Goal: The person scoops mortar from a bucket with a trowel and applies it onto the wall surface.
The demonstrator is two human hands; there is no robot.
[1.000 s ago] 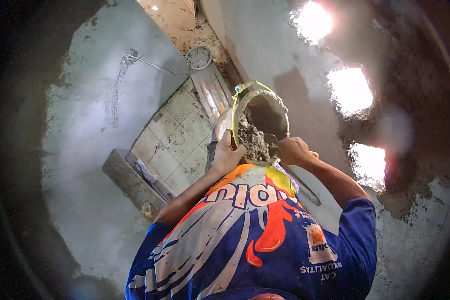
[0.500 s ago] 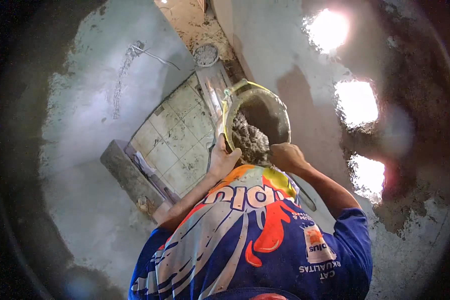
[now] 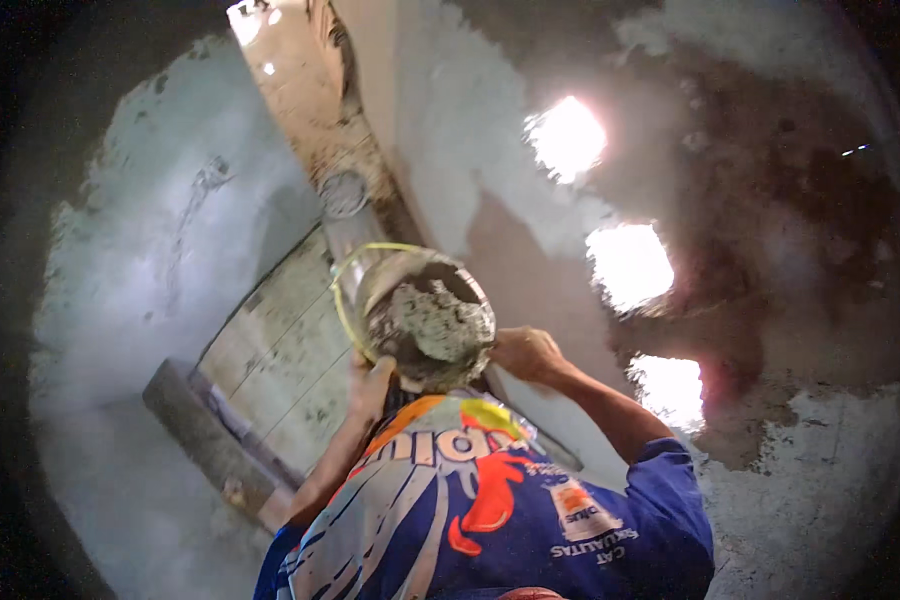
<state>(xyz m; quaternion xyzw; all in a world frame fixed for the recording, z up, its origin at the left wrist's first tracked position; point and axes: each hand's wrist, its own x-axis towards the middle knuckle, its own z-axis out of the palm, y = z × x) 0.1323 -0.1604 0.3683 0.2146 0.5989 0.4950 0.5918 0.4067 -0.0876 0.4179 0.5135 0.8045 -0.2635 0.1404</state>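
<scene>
A round bucket [image 3: 380,285] with a yellow handle sits just beyond the patterned shirt front, tilted toward me, grey mortar [image 3: 430,318] heaped in its mouth. My left hand [image 3: 368,390] grips its lower left side, thumb at the rim. My right hand [image 3: 525,352] is closed at the bucket's right edge; what is in its fingers is hidden. The picture is somewhat blurred.
A second round container [image 3: 345,193] stands farther off by a long board [image 3: 350,230]. A tiled floor [image 3: 275,365] lies left, beside a concrete ledge [image 3: 185,410]. The wall [image 3: 540,220] at right has three bright square openings [image 3: 630,265]. A narrow passage [image 3: 300,80] runs ahead.
The view has shifted, putting bucket and hands lower and left in the picture. The mortar now appears raised across more of the bucket's mouth, and the handle hangs farther left.
</scene>
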